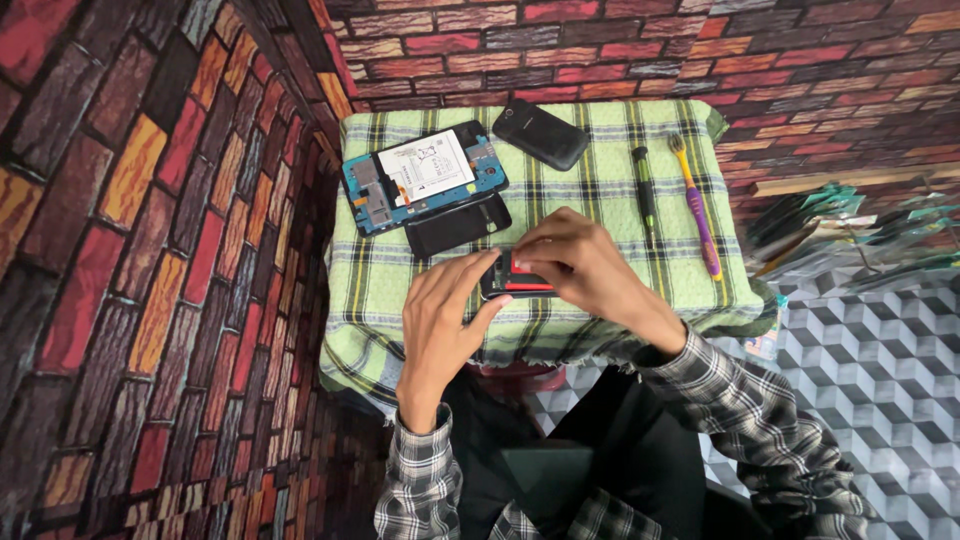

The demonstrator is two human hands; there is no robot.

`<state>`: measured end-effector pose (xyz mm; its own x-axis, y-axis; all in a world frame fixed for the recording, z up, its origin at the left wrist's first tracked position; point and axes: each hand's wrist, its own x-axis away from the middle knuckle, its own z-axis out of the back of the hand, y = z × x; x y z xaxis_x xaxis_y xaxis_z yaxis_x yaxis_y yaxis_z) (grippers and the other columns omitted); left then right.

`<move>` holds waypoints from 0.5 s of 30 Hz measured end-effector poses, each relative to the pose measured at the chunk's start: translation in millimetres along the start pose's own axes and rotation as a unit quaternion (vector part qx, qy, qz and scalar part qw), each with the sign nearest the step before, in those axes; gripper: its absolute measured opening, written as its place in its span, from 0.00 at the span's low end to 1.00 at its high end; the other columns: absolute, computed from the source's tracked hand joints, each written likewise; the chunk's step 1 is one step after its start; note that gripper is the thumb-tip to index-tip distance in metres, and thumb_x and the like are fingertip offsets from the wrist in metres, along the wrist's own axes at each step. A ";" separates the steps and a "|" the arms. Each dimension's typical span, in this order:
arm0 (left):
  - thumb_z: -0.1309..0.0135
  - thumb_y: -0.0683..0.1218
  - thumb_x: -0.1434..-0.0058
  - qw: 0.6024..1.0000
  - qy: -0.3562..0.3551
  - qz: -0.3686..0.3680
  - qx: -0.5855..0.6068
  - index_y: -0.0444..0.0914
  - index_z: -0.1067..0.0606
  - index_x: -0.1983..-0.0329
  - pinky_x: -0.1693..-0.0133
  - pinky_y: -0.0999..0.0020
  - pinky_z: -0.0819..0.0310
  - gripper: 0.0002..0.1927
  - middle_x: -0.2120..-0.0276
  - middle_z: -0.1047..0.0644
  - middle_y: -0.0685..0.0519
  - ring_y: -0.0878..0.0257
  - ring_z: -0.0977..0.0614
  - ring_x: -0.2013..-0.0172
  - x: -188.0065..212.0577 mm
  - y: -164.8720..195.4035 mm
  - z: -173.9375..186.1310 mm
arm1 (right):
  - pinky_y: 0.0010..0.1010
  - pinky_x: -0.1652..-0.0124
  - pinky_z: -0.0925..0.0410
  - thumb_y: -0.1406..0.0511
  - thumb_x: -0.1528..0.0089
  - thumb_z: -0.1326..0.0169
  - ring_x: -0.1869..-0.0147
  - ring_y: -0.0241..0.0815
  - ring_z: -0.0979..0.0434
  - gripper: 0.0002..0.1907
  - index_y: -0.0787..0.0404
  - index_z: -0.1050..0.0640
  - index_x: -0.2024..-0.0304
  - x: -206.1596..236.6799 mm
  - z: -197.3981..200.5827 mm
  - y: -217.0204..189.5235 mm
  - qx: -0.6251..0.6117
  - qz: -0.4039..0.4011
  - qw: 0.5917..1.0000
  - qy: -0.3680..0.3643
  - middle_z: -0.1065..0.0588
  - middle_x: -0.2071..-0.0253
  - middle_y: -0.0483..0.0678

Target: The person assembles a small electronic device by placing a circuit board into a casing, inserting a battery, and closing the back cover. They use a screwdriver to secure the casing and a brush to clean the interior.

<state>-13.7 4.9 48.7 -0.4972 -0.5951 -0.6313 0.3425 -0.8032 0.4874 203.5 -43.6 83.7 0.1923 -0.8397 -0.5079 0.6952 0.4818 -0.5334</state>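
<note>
A small black phone with a red part showing (517, 283) lies near the front of a green plaid cloth (600, 190) on a small table. My left hand (443, 310) grips the phone's left end, with the thumb along its lower edge. My right hand (580, 265) covers the phone's right side, fingertips pressing on the red part. Most of the phone is hidden under both hands.
An opened tablet with blue circuit boards and a white battery (425, 175) lies at the back left, a black cover (458, 224) below it. A black phone (541, 132), a dark screwdriver (646, 192) and a purple toothbrush (698, 212) lie behind. Brick-patterned walls surround; packets (850, 230) lie right.
</note>
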 end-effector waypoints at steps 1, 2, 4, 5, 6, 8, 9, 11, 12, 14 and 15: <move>0.34 0.50 0.43 1.000 0.001 -0.001 0.001 0.41 0.23 0.41 0.47 0.57 0.29 0.26 0.48 0.20 0.50 0.51 0.19 0.48 -0.2 -0.4 -0.3 | 0.39 0.52 0.28 0.71 0.43 0.36 0.52 0.51 0.21 0.10 0.64 0.16 0.58 -0.1 -0.5 -0.6 0.008 0.016 1.000 -0.001 0.18 0.57 0.50; 0.34 0.50 0.43 1.000 0.001 -0.001 0.001 0.41 0.23 0.41 0.46 0.57 0.29 0.26 0.48 0.20 0.50 0.51 0.19 0.48 0.3 -0.1 -0.3 | 0.40 0.52 0.28 0.70 0.45 0.35 0.51 0.52 0.22 0.12 0.64 0.16 0.57 0.5 -0.5 -1.7 0.001 0.004 1.000 -0.017 0.19 0.56 0.51; 0.34 0.50 0.43 1.000 0.002 0.001 0.002 0.41 0.23 0.41 0.46 0.57 0.29 0.26 0.48 0.20 0.50 0.51 0.19 0.47 0.8 -0.2 -0.4 | 0.40 0.51 0.28 0.68 0.48 0.33 0.48 0.53 0.24 0.17 0.63 0.16 0.55 2.4 2.1 -3.3 -0.011 -0.020 0.998 -0.051 0.20 0.52 0.51; 0.34 0.50 0.43 1.000 0.002 0.001 0.001 0.41 0.23 0.41 0.46 0.57 0.29 0.26 0.47 0.20 0.50 0.51 0.20 0.47 0.4 -0.4 -0.8 | 0.41 0.50 0.29 0.68 0.49 0.32 0.47 0.54 0.24 0.19 0.63 0.17 0.55 2.9 4.4 -3.3 -0.010 -0.013 0.998 -0.061 0.21 0.51 0.51; 0.34 0.50 0.43 1.000 0.001 0.002 0.002 0.41 0.23 0.41 0.45 0.57 0.29 0.26 0.47 0.20 0.50 0.51 0.20 0.47 0.7 -0.1 -0.7 | 0.42 0.50 0.29 0.67 0.50 0.32 0.47 0.54 0.24 0.20 0.64 0.17 0.54 3.9 6.8 -3.8 -0.009 -0.007 0.997 -0.072 0.21 0.50 0.51; 0.34 0.50 0.43 1.000 0.000 0.008 0.000 0.41 0.23 0.41 0.46 0.57 0.30 0.26 0.47 0.20 0.50 0.51 0.19 0.47 0.8 0.6 -1.2 | 0.43 0.49 0.30 0.68 0.51 0.32 0.46 0.55 0.24 0.22 0.64 0.17 0.53 6.2 11.0 -4.3 -0.004 0.004 0.996 -0.085 0.22 0.48 0.52; 0.34 0.50 0.43 1.000 -0.001 0.011 -0.001 0.41 0.23 0.41 0.46 0.57 0.30 0.26 0.47 0.20 0.50 0.51 0.19 0.48 0.5 0.8 -1.5 | 0.43 0.48 0.30 0.69 0.51 0.33 0.45 0.55 0.24 0.22 0.63 0.17 0.53 7.4 12.8 -4.3 0.000 0.009 0.996 -0.088 0.22 0.48 0.52; 0.34 0.50 0.43 1.000 -0.003 0.013 0.000 0.41 0.23 0.41 0.46 0.58 0.30 0.26 0.47 0.19 0.51 0.52 0.19 0.48 0.3 1.6 -0.8 | 0.43 0.48 0.30 0.70 0.50 0.34 0.45 0.55 0.24 0.22 0.63 0.17 0.52 8.9 15.7 -4.7 0.004 0.015 0.996 -0.090 0.22 0.47 0.52; 0.34 0.50 0.43 1.000 -0.005 0.015 0.000 0.42 0.22 0.41 0.46 0.58 0.30 0.25 0.47 0.19 0.51 0.52 0.19 0.48 0.3 2.0 -0.4 | 0.43 0.48 0.30 0.70 0.50 0.34 0.45 0.55 0.24 0.21 0.63 0.17 0.52 9.3 16.6 -4.8 0.004 0.016 0.996 -0.088 0.22 0.47 0.52; 0.34 0.50 0.43 1.000 -0.005 0.013 -0.001 0.41 0.23 0.42 0.47 0.58 0.30 0.25 0.47 0.19 0.51 0.52 0.19 0.48 -0.4 2.6 0.5 | 0.43 0.49 0.30 0.71 0.49 0.34 0.45 0.54 0.24 0.20 0.62 0.17 0.52 9.5 16.6 -5.9 0.002 0.017 0.996 -0.084 0.22 0.48 0.52; 0.34 0.50 0.43 1.000 -0.004 0.012 -0.001 0.41 0.23 0.42 0.47 0.58 0.30 0.25 0.47 0.19 0.51 0.52 0.19 0.48 -0.8 2.9 0.9 | 0.42 0.49 0.29 0.71 0.48 0.34 0.46 0.54 0.24 0.19 0.62 0.16 0.53 9.7 16.1 -6.9 0.001 0.018 0.996 -0.082 0.22 0.48 0.52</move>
<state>-13.0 3.1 51.1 -0.4959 -0.6138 -0.6142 0.3553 -0.7889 0.5014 211.7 -59.0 93.3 0.3271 -0.8520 -0.4087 0.6874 0.5113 -0.5158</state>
